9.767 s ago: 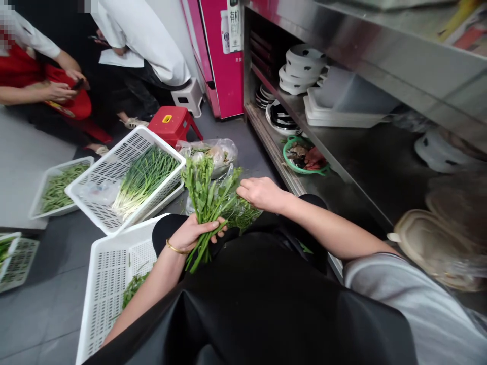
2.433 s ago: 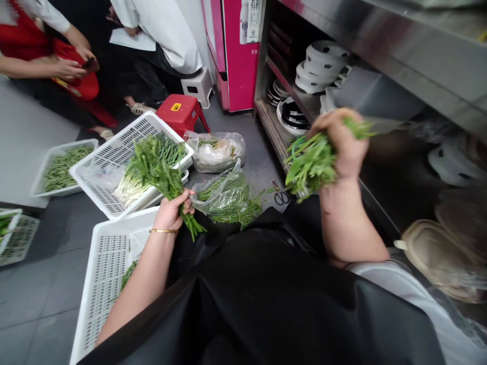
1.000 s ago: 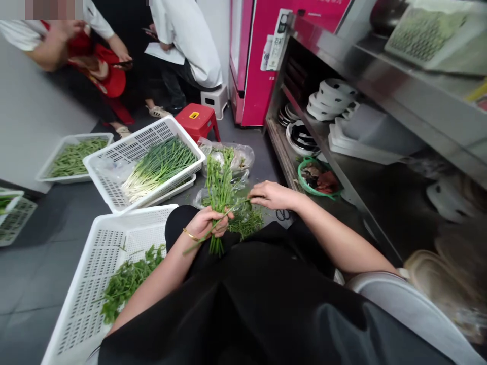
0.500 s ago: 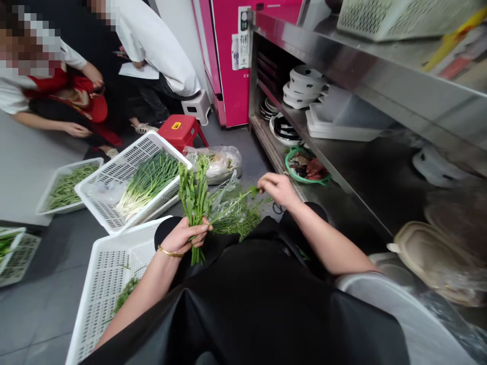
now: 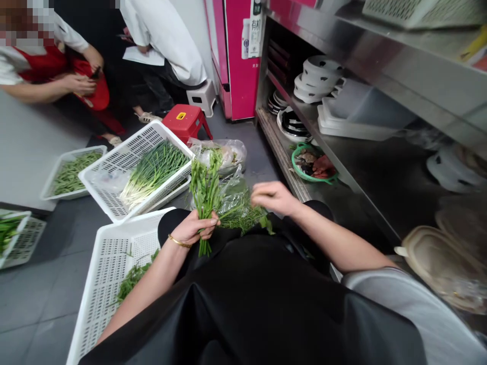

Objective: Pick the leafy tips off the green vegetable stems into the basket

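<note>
"Leafy greens [image 5: 205, 185], where are they?"

"Upright in my left hand [image 5: 198, 226], fingers closed around the stems [image 5: 205, 247], near the white basket [image 5: 101, 268]."

"And your right hand [image 5: 273, 196]?"

"Well, its fingers are curled; I cannot tell whether they pinch the leafy sprig [image 5: 266, 223] just below."

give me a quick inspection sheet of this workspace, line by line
Surface: grey tiled floor, white crates standing on it.
Things in hand: bunch of greens; more cut greens lie in the nearest crate.
Clutter: clear plastic bag, loose stems beside it.
Hands: left hand grips the bunch; right hand is curled nearby, its hold unclear.
Cables: nothing seen.
Surroundings: scallions in a crate, red stool, pink cabinet, metal shelves; two people, one in white.
</note>
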Available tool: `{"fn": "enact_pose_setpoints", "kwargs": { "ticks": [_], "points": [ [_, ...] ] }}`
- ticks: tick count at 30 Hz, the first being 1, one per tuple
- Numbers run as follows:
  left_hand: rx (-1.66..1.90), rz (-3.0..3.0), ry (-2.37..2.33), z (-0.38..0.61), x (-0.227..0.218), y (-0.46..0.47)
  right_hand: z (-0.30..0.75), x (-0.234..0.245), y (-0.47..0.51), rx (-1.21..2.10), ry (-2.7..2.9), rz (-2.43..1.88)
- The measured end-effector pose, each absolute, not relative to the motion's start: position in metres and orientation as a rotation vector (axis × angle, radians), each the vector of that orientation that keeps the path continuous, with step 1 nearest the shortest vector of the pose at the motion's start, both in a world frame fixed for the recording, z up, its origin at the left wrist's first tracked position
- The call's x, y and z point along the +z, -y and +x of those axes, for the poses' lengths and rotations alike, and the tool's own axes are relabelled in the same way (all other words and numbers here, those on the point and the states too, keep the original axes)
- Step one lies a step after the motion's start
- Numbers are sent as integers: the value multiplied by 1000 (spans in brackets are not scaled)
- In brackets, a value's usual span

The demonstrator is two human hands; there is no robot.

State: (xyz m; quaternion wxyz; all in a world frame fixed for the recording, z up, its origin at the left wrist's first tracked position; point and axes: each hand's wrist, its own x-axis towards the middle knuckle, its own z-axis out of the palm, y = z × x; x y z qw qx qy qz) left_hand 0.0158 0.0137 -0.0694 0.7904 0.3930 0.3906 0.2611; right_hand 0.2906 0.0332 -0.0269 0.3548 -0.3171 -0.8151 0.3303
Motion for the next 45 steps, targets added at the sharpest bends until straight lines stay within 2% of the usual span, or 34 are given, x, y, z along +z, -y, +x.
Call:
{"fn": "enact_pose_setpoints", "kwargs": {
  "ticks": [2,4,9,11,14,17,19,21,23,26,28,33,38,42,45],
  "points": [
    [589,810,-871,16,-74,-13,298,-26,-35,835,1723,-933],
    [594,777,-912,19,-77,-15,296,-25,-34,697,1696,-1025],
    [561,768,-913,38,-77,-20,247,-25,-22,238,2650,-959],
    [588,766,-874,44,-79,-18,231,-24,-21,156,2905,-908],
    [650,776,-813,48,-85,-12,225,-23,-25,171,3006,-933],
    [705,798,-793,47,-88,-5,230,-34,-28,426,2924,-1008],
    [735,805,-766,47,-87,-3,234,-49,-25,862,2696,-1011],
    [751,816,-717,48,-83,-4,236,-64,-17,1407,2232,-982],
    [718,837,-676,53,-77,-6,237,-74,-7,1814,1697,-922],
    [630,854,-639,61,-69,-10,241,-77,2,2012,1239,-838],
    [626,846,-630,67,-66,-13,249,-76,-2,1901,1079,-895],
    [624,839,-841,76,-66,-19,298,-76,-37,1148,870,-1256],
    [643,862,-1019,76,-66,-29,321,-50,-36,772,1482,-1269],
    [489,871,-881,75,-56,-37,295,-28,-37,319,2195,-1185],
    [405,848,-735,70,-49,-38,280,-25,-50,17,2516,-1232]
  ]
}}
